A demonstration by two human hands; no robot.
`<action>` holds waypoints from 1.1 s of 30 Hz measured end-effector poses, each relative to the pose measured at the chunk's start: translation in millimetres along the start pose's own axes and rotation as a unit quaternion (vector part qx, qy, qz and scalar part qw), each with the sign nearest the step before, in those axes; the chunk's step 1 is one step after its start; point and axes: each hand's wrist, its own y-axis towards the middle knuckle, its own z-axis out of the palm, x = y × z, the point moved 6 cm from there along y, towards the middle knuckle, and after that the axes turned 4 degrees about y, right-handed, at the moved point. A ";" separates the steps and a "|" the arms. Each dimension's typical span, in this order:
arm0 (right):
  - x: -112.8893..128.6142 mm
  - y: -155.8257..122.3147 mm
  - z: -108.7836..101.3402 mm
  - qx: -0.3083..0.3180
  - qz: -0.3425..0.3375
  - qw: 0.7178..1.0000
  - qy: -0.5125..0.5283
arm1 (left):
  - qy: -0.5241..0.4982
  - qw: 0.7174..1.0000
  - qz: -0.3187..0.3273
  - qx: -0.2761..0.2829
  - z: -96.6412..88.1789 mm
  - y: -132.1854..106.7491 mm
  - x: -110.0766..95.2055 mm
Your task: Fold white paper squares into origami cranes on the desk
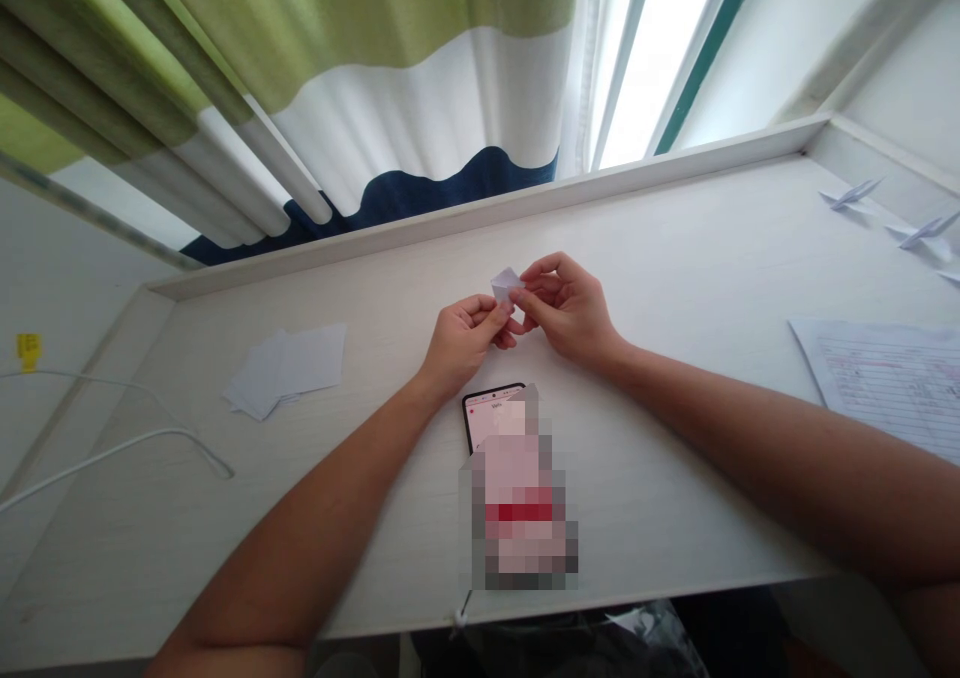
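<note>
A small folded piece of white paper (506, 282) is held up over the middle of the desk, between both hands. My left hand (466, 336) pinches its lower edge with thumb and fingers. From the right, my right hand (568, 310) grips the side of the same paper between thumb and forefinger. The fingertips hide part of the folds. Below the hands, a phone (495, 418) lies face up on the desk, most of its screen blurred out by blocks.
Loose white paper sheets (311, 358) lie to the left, near a white cable (142, 443). Several folded paper pieces (851, 196) stand at the far right, above a lined written sheet (892, 378). A raised ledge (480, 213) borders the desk's back, before a curtain (420, 108).
</note>
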 end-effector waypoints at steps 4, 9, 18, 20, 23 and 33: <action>1.6 0.2 1.2 0.006 0.007 1.000 -0.004 | 0.004 1.000 0.003 0.003 -1.3 0.1 -1.3; 1.7 0.0 2.0 0.012 0.017 1.000 0.001 | 0.017 0.999 0.026 -0.018 -3.0 -0.9 -2.0; -0.1 -0.1 1.1 0.015 0.035 0.999 0.012 | 0.010 1.000 0.015 -0.024 0.4 -4.1 -1.5; -0.2 0.3 2.1 0.020 0.042 0.999 0.024 | 0.009 1.000 0.016 -0.018 1.4 -4.4 -1.6; 0.2 1.0 3.2 0.023 0.052 0.998 0.038 | 0.017 0.999 0.026 -0.013 2.2 -4.9 -2.9; 3.2 0.7 1.3 0.015 0.067 0.997 0.042 | 0.073 0.997 0.015 -0.027 3.0 -8.5 -2.8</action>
